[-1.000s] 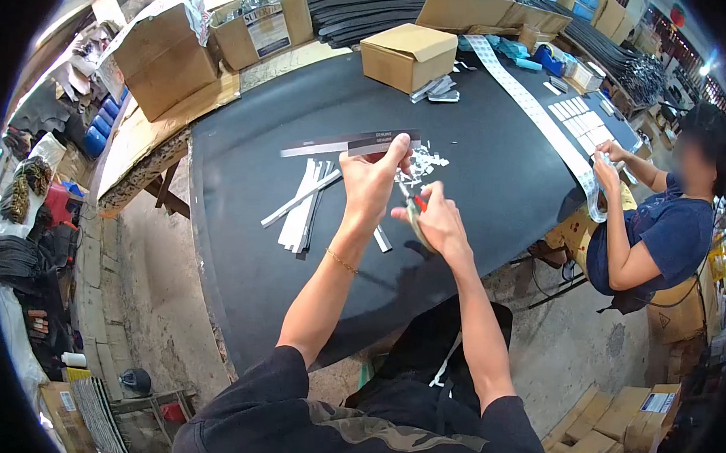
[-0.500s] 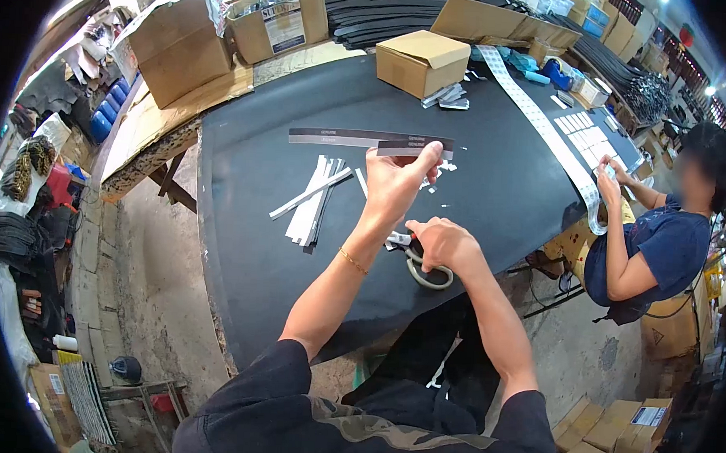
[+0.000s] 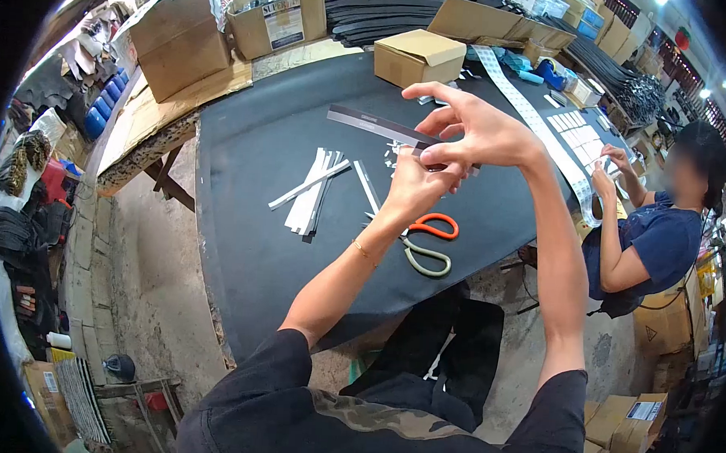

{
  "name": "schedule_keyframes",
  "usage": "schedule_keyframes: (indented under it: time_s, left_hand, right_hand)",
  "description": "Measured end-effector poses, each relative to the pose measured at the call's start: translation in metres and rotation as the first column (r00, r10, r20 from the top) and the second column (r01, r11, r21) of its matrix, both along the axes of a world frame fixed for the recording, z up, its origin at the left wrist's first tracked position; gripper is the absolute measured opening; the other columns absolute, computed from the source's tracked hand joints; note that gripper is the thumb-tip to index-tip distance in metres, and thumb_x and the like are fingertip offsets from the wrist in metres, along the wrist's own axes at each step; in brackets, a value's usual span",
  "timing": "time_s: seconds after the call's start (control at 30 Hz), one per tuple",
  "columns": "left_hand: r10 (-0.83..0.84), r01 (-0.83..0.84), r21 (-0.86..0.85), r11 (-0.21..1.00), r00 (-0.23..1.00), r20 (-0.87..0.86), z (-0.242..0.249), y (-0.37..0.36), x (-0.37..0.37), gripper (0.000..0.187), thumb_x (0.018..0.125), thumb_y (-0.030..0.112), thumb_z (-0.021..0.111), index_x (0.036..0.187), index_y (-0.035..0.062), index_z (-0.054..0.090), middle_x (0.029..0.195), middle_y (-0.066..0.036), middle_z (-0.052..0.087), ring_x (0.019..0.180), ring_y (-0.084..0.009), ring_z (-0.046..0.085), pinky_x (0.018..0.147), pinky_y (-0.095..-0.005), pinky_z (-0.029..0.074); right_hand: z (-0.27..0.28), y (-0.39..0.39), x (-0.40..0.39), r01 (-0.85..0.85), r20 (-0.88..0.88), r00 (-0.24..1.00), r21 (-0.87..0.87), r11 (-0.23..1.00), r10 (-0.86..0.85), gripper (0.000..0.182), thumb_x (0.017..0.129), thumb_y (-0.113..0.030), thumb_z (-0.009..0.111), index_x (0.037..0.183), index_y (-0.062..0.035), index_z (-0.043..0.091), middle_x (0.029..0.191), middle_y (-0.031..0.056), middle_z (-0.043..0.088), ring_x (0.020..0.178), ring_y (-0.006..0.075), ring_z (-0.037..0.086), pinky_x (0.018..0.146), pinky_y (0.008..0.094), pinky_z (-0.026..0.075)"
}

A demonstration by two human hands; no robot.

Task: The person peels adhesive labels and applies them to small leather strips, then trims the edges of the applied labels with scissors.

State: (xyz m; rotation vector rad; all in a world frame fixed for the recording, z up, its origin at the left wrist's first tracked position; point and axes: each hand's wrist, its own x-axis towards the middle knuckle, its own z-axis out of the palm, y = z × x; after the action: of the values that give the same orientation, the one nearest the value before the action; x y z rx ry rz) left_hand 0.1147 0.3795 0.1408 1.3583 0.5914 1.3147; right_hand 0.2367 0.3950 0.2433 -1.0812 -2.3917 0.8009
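My left hand (image 3: 420, 187) is closed on dark label strips (image 3: 373, 123) with pale printed lettering, held over the black tabletop. My right hand (image 3: 493, 133) reaches over from the right, its thumb against the strips beside my left fingers. Its index finger is stretched out and the other fingers curl around the strips' edge; the exact contact is partly hidden. Scissors (image 3: 428, 267) with one orange and one pale handle lie on the table below my hands. A pile of pale and dark strips (image 3: 307, 200) lies to the left, with a single pale strip (image 3: 366, 186) beside the scissors.
A cardboard box (image 3: 417, 59) stands at the table's far side. Small white scraps (image 3: 393, 151) lie behind my left hand. At the right, a person (image 3: 642, 231) handles small pieces near a long printed roll (image 3: 530, 112). More boxes (image 3: 276, 20) stand at the far left.
My right hand has let go of the scissors and moved up to the label strips. The scissors now lie on the table. The strips have tilted and shifted right in my left hand.
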Motion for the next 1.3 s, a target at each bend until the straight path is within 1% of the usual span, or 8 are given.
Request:
schedule_keyframes:
  time_s: [0.13,0.23,0.33,0.43,0.5,0.63,0.73,1.3]
  left_hand:
    - [0.01,-0.011,-0.015,1.0,0.997,-0.07,0.003,-0.005,0.003,0.006,0.081,0.002,0.064,0.08,-0.0034,0.063,0.07,-0.007,0.062,0.056,-0.0101,0.057,0.05,-0.023,0.047]
    - [0.018,-0.019,-0.008,1.0,0.987,-0.16,0.0,-0.005,0.003,0.009,0.08,0.004,0.064,0.077,-0.0037,0.064,0.065,-0.005,0.061,0.056,-0.0092,0.056,0.05,-0.0229,0.046]
    - [0.037,-0.025,0.06,0.998,0.976,-0.213,0.001,-0.001,-0.004,0.015,0.079,0.01,0.066,0.072,-0.0037,0.066,0.06,-0.002,0.06,0.055,-0.0067,0.054,0.049,-0.0223,0.043]
    - [0.083,-0.047,0.197,0.979,0.981,-0.177,0.01,0.001,-0.02,0.017,0.079,0.013,0.066,0.078,-0.0034,0.069,0.058,0.0,0.058,0.056,-0.0037,0.052,0.049,-0.0193,0.04]
    - [0.068,-0.044,0.19,0.981,0.991,-0.119,0.022,-0.002,-0.034,0.015,0.082,0.012,0.065,0.082,-0.0026,0.07,0.061,0.0,0.06,0.057,-0.0035,0.052,0.049,-0.018,0.039]
    - [0.081,-0.069,0.129,0.989,0.993,-0.091,0.027,-0.006,-0.037,0.015,0.085,0.009,0.063,0.078,-0.0045,0.066,0.064,-0.003,0.059,0.056,-0.0069,0.052,0.051,-0.0203,0.04]
    - [0.07,-0.062,0.106,0.992,0.995,-0.068,0.031,-0.012,-0.033,0.017,0.086,0.009,0.062,0.078,-0.0058,0.066,0.064,-0.004,0.059,0.056,-0.0078,0.052,0.05,-0.0214,0.041]
    - [0.15,-0.141,0.099,0.985,0.984,-0.093,0.039,-0.023,-0.034,0.018,0.085,0.01,0.063,0.08,-0.0067,0.066,0.063,-0.005,0.058,0.053,-0.0086,0.052,0.049,-0.022,0.042]
  right_hand:
    - [0.004,0.01,-0.004,-0.084,0.018,0.996,0.011,0.996,0.084,0.068,0.073,-0.012,0.07,0.133,-0.0071,0.039,0.084,0.0137,0.066,0.077,0.0167,0.063,0.073,0.0291,0.052]
    - [0.008,0.008,-0.001,-0.079,-0.018,0.997,-0.044,0.996,0.079,0.07,0.068,-0.01,0.073,0.131,-0.0084,0.042,0.075,0.0025,0.061,0.071,0.0101,0.057,0.071,0.0291,0.05]
    - [0.016,-0.007,0.009,0.033,-0.312,0.946,-0.16,0.987,-0.082,0.07,0.067,-0.001,0.072,0.131,-0.0031,0.041,0.07,-0.004,0.052,0.064,0.004,0.047,0.062,0.0191,0.039]
    - [0.0,-0.021,0.027,0.12,-0.735,0.635,-0.21,0.97,-0.237,0.07,0.072,0.003,0.071,0.132,0.0041,0.036,0.082,0.0048,0.062,0.076,0.0116,0.06,0.074,0.0247,0.049]
    - [-0.031,-0.028,0.041,0.12,-0.876,0.364,-0.293,0.948,-0.317,0.071,0.073,0.003,0.071,0.132,0.0054,0.032,0.089,0.0096,0.062,0.082,0.0153,0.062,0.077,0.0282,0.05]
    - [-0.064,-0.059,0.017,0.077,-0.889,0.007,-0.455,0.887,-0.457,0.063,0.074,0.001,0.071,0.127,0.002,0.037,0.096,0.0103,0.059,0.085,0.0145,0.06,0.079,0.0291,0.05]
    - [-0.073,-0.07,0.004,0.125,-0.88,-0.121,-0.473,0.872,-0.46,0.061,0.075,-0.001,0.072,0.126,0.0014,0.039,0.096,0.01,0.058,0.085,0.0129,0.059,0.08,0.0275,0.05]
    - [-0.081,-0.078,-0.012,0.165,-0.868,-0.245,-0.476,0.864,-0.431,0.052,0.076,0.001,0.07,0.122,0.0036,0.045,0.095,0.0094,0.058,0.088,0.0122,0.059,0.08,0.0227,0.05]
